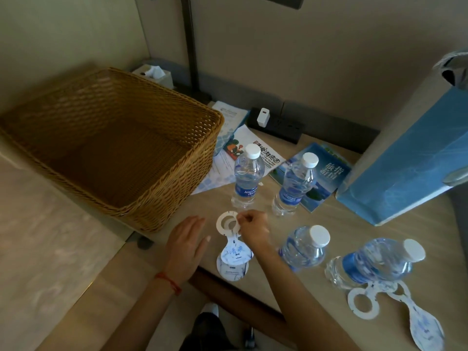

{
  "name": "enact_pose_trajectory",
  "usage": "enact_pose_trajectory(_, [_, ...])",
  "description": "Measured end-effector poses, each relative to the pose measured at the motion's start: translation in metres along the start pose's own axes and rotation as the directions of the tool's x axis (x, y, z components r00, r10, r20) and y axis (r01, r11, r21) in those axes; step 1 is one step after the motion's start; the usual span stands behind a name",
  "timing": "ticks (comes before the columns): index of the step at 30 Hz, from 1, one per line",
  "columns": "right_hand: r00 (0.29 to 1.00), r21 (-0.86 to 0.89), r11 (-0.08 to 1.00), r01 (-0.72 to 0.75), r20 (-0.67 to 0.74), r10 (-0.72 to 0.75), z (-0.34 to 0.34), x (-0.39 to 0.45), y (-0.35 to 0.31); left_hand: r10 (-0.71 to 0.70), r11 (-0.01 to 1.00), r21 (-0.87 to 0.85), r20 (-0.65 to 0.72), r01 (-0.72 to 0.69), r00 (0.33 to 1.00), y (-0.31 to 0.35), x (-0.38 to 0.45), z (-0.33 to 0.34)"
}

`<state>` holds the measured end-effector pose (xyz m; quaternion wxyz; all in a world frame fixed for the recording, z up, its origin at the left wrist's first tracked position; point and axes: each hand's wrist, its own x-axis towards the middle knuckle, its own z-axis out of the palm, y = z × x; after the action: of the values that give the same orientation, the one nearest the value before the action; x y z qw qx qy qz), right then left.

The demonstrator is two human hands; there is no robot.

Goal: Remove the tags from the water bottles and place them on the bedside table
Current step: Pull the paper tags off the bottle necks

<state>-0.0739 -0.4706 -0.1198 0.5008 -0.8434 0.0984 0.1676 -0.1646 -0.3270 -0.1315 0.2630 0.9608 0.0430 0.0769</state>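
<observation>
a: on bedside table, near edge — right hand pinches tag ring.
b: left hand?
a: fingers relaxed, beside it. four water bottles untagged.

Golden-brown woven wicker basket; pale wood-grain bedside table; clear water bottles with white caps and blue labels; white tags printed with blue script; a light blue paper bag; a black power strip with a white charger; a red wrist string
</observation>
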Motion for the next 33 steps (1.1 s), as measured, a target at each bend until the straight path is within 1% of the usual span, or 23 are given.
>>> enact_pose_trajectory(3, [0.999,-0.058,0.998,-0.026,-0.038,0.024,0.008,0.012,0.016,-0.020,0.999,0.031,0.057,0.018,0.998,-0.004,0.001,0.000])
enact_pose_trajectory(8, [0.995,-0.163,0.984,-0.072,-0.078,0.060,0.015,0.024,0.026,-0.036,0.999,0.030,0.096,0.033,0.995,-0.005,0.005,0.000])
enact_pose_trajectory(12, [0.993,-0.231,0.969,-0.083,-0.101,0.062,0.016,0.026,0.029,-0.015,1.000,0.003,0.106,0.015,0.994,-0.003,0.010,0.001])
enact_pose_trajectory(15, [0.994,-0.344,0.936,-0.073,-0.096,0.042,0.013,0.024,0.025,-0.012,1.000,-0.009,0.090,0.013,0.996,-0.002,0.013,0.002])
enact_pose_trajectory(17, [0.996,-0.383,0.923,-0.034,-0.087,0.000,0.009,0.019,0.017,-0.010,1.000,-0.025,0.082,0.012,0.997,0.000,0.016,0.001])
enact_pose_trajectory(18, [0.996,-0.370,0.929,-0.011,-0.083,-0.021,0.006,0.016,0.013,-0.005,0.999,-0.032,0.072,0.007,0.997,0.002,0.018,0.000])
enact_pose_trajectory(21, [0.993,-0.240,0.968,0.076,-0.070,-0.096,-0.003,-0.001,-0.005,0.016,0.998,-0.056,0.037,-0.014,0.999,0.006,0.025,-0.003])
enact_pose_trajectory(23, [0.975,-0.208,0.960,0.184,-0.087,-0.206,-0.013,-0.015,-0.022,0.027,0.996,-0.088,0.010,-0.026,1.000,0.010,0.031,-0.005])
enact_pose_trajectory(25, [0.937,-0.154,0.938,0.311,-0.117,-0.330,-0.027,-0.031,-0.042,0.035,0.991,-0.132,-0.008,-0.036,0.999,0.015,0.039,-0.007])
enact_pose_trajectory(27, [0.875,-0.097,0.890,0.446,-0.162,-0.456,-0.046,-0.046,-0.063,0.048,0.982,-0.181,-0.032,-0.053,0.998,0.022,0.048,-0.011])
enact_pose_trajectory(29, [0.818,-0.053,0.839,0.542,-0.196,-0.541,-0.069,-0.056,-0.079,0.082,0.967,-0.236,-0.084,-0.100,0.993,0.030,0.059,-0.014])
enact_pose_trajectory(31, [0.783,-0.028,0.811,0.585,-0.241,-0.573,-0.093,-0.056,-0.087,0.100,0.948,-0.290,-0.129,-0.134,0.987,0.038,0.071,-0.015])
enact_pose_trajectory(33, [0.771,-0.050,0.814,0.579,-0.291,-0.566,-0.115,-0.048,-0.086,0.079,0.924,-0.363,-0.132,-0.123,0.988,0.046,0.084,-0.014])
